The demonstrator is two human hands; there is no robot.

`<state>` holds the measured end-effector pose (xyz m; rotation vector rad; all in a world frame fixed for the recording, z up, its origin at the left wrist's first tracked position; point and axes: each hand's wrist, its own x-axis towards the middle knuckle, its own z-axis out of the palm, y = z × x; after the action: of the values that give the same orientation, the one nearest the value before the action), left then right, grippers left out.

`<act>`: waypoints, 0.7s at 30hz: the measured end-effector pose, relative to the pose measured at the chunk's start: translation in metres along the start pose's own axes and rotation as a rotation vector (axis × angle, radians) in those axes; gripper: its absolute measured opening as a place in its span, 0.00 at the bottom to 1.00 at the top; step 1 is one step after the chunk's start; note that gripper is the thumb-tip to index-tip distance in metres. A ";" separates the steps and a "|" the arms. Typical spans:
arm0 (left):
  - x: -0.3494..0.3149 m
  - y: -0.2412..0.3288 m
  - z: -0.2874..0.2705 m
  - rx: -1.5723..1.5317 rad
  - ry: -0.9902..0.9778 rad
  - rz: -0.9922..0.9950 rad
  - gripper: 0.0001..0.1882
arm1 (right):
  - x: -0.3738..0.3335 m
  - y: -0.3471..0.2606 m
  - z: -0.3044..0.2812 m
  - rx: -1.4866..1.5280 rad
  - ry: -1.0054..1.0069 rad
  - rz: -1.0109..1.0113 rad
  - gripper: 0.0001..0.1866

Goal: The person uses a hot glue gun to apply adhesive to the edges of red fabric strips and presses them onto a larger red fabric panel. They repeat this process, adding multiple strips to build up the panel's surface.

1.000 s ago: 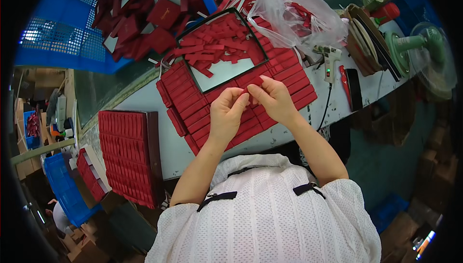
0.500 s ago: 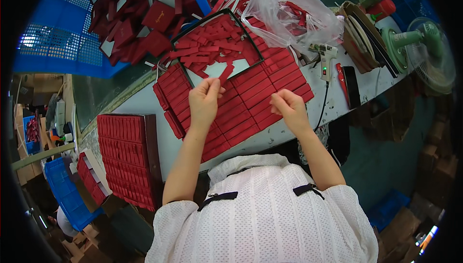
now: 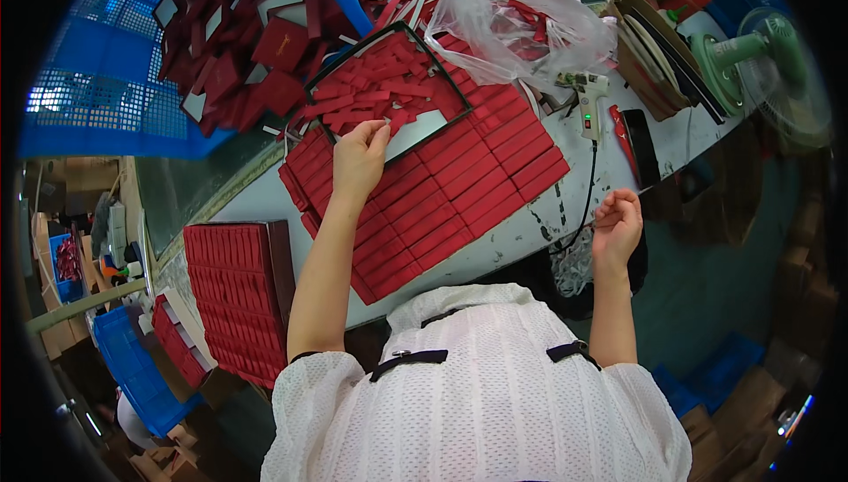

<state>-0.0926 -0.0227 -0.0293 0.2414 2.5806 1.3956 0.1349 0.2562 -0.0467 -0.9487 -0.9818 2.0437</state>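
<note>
My left hand [image 3: 359,159] reaches to the near edge of a black-rimmed tray [image 3: 459,89] full of loose red strips [image 3: 380,84]. Its fingertips are pinched together beside the strips; whether one is between them I cannot make out. Under and around the tray lie rows of long red boxes [image 3: 459,186], packed side by side on the table. My right hand [image 3: 617,233] is off to the right, over the table's near edge and away from the boxes. Its fingers are curled in, and anything inside them is hidden.
A glue gun [image 3: 589,111] with a black cord lies right of the boxes, near a dark phone [image 3: 639,146]. Behind are a clear plastic bag [image 3: 521,27] and a green fan [image 3: 733,53]. A blue crate [image 3: 106,93] and a stack of red boxes [image 3: 230,292] stand left.
My left hand has moved slightly left; the red strip that stood up from its fingers no longer shows clearly. My right hand has swung right and nearer, from above the boxes to the table edge.
</note>
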 end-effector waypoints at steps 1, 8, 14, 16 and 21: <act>-0.003 0.004 -0.001 0.028 -0.008 -0.020 0.13 | -0.003 -0.003 0.000 -0.002 -0.034 0.004 0.06; -0.038 0.028 0.008 0.330 0.337 0.652 0.11 | -0.025 -0.004 0.002 -0.002 -0.201 0.062 0.06; -0.115 0.084 0.068 -0.116 -0.094 0.700 0.14 | -0.076 0.005 0.051 -0.295 -0.510 0.154 0.07; -0.126 0.085 0.077 -0.190 -0.169 0.738 0.15 | -0.087 0.002 0.062 -0.202 -0.561 0.174 0.07; -0.143 0.085 0.082 -0.472 -0.202 0.599 0.12 | -0.089 -0.007 0.058 -0.215 -0.634 0.188 0.06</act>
<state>0.0704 0.0563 0.0118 1.0719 2.0103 1.9911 0.1341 0.1682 0.0133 -0.5022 -1.5098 2.5029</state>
